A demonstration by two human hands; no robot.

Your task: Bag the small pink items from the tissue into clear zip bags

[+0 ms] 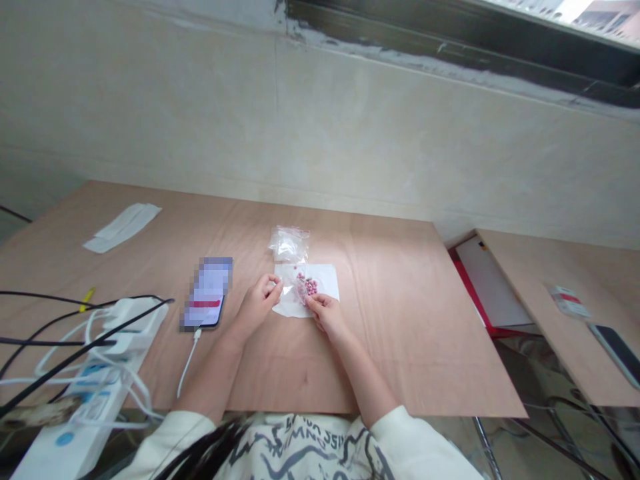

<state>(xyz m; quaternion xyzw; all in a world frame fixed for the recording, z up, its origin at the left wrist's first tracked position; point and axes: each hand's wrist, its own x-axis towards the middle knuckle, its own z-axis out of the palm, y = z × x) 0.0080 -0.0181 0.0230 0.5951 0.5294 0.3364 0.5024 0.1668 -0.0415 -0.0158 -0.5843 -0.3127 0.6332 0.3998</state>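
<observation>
Small pink and red beads (pixel 311 287) lie clustered over a white sheet of paper (pixel 327 277) in the middle of the table, with some clear plastic around them. My right hand (pixel 327 315) is at the near edge of the cluster, thumb and fingertips pinched together. What lies between those fingertips is too small to make out. At the left edge of the paper, my left hand (pixel 261 301) has its fingers curled and tips closed, and anything in them is hidden. Just beyond the paper rests a clear plastic bag (pixel 290 245).
A phone (pixel 207 293) on a white cable lies left of my left forearm. A power strip (pixel 127 333) with tangled cords fills the near left corner. White paper strips (pixel 123 227) lie at the back left. Across a gap stands a second table (pixel 540 267).
</observation>
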